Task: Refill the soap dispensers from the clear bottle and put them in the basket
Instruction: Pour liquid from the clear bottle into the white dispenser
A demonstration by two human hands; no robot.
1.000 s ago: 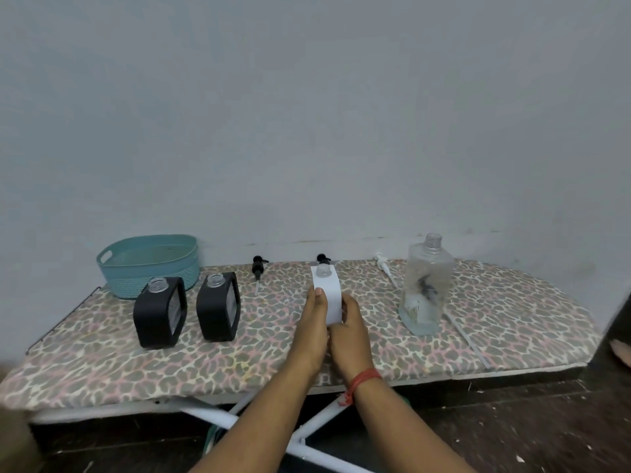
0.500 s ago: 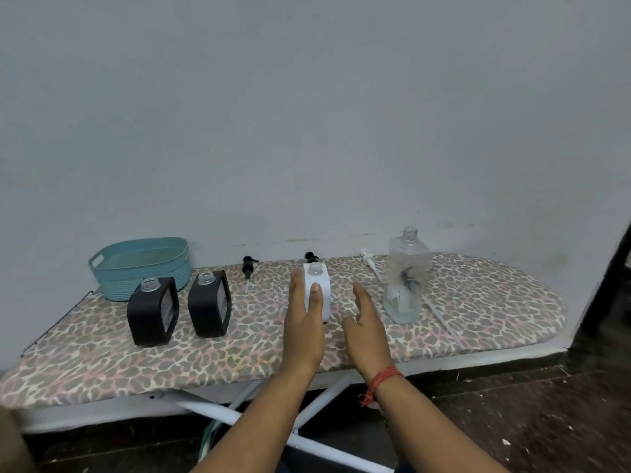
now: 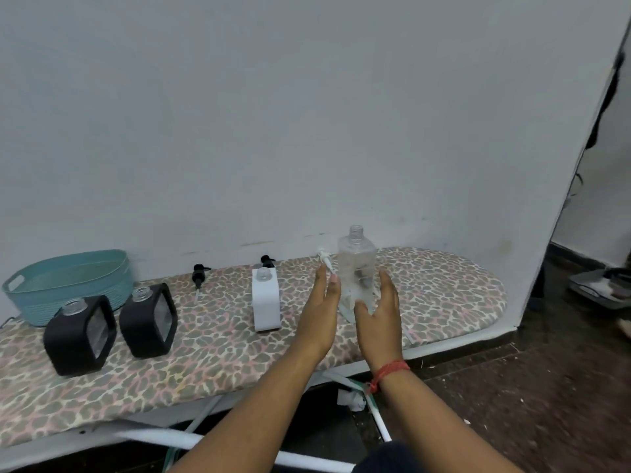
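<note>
Head view: clear bottle, transparent plastic, square-shouldered, uncapped threaded neck, a little liquid at its base, upright toward the right of an ironing board with leopard-print cover. Left hand and right hand flank it, fingers straight and spread wide, holding nothing; contact with the bottle cannot be told. White dispenser, open-necked, upright just left of the hands. Two black dispensers, clear necks uncapped, stand side by side at left. Teal basket behind them at far left. Two black pump heads and one white pump lie along the board's far edge.
</note>
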